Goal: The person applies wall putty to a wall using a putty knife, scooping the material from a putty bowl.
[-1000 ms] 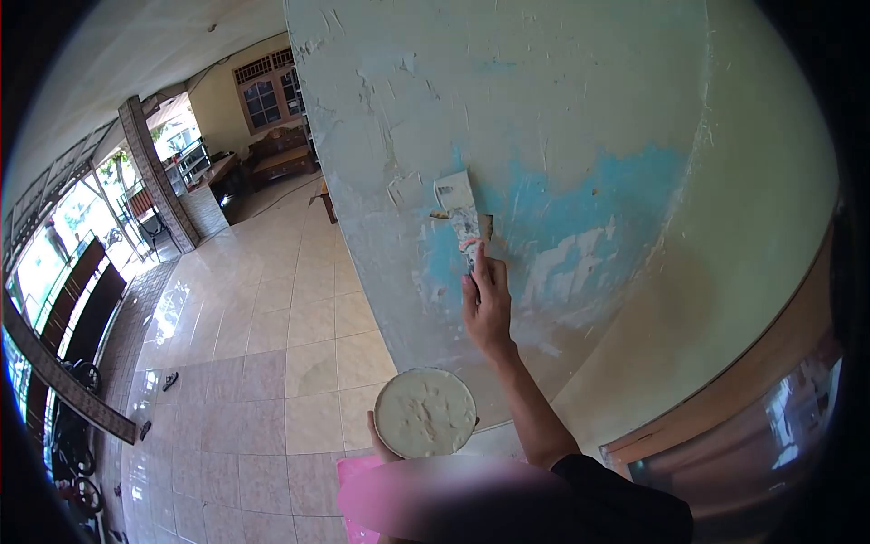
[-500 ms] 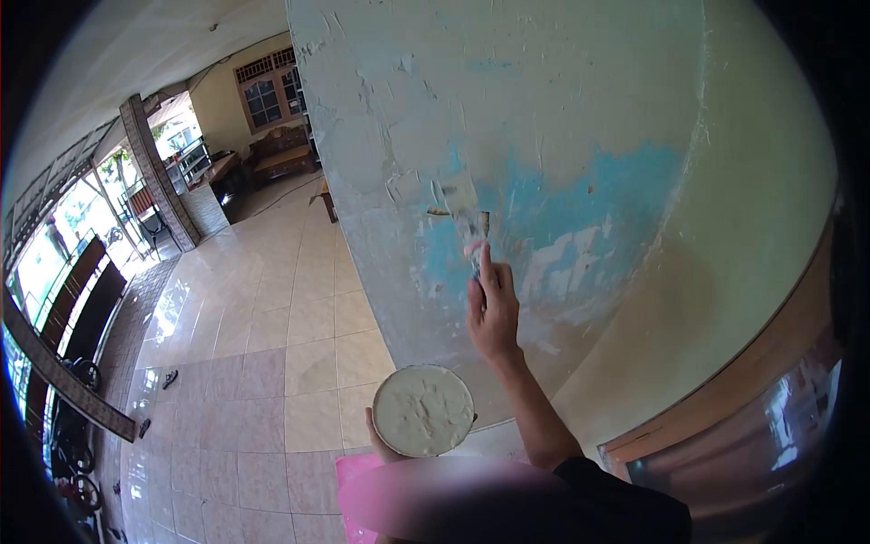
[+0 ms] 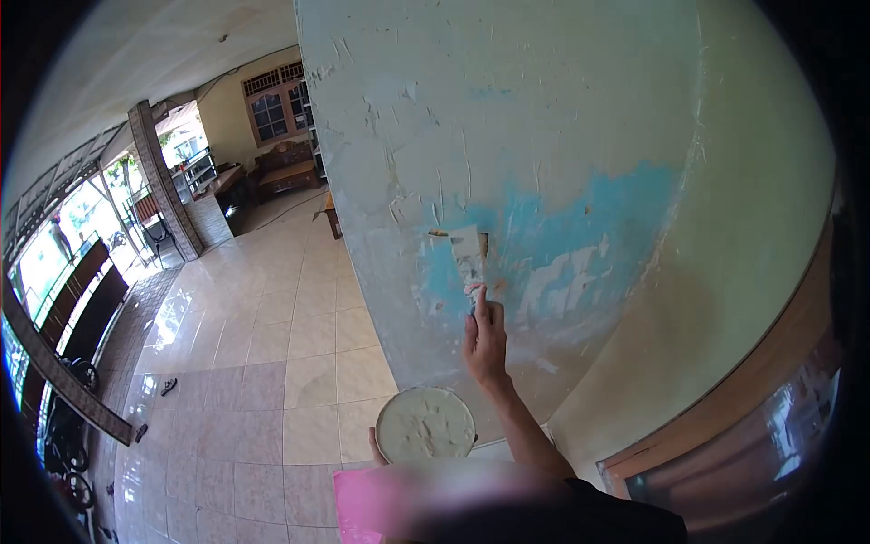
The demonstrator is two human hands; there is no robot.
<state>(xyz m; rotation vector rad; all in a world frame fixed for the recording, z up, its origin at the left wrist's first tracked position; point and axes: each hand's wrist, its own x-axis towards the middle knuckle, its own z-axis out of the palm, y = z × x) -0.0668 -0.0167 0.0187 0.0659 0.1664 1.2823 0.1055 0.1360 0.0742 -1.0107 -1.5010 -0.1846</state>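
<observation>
My right hand [image 3: 488, 349] grips a putty knife [image 3: 469, 265] by its handle, index finger stretched along it. The wide blade lies against the wall [image 3: 435, 118], at the left part of a bare blue patch [image 3: 625, 204] with whitish smears. Below, my left hand [image 3: 376, 447] supports a round container of pale putty [image 3: 426, 424] from underneath. Only some of its fingers show at the container's sides. The putty's surface is uneven, with ridges and lumps.
Tiled floor [image 3: 245, 335] stretches to the left, with sandals [image 3: 169, 387] on it. A wooden bench [image 3: 285, 170] and a pillar [image 3: 165, 181] stand farther back. At the lower right is a wood-framed glass pane [image 3: 725, 480]. Something pink [image 3: 358, 503] lies below the container.
The blade is lower on the wall, drawn down from above the blue patch's edge, and my right hand has moved down with it. The view has tilted slightly upward.
</observation>
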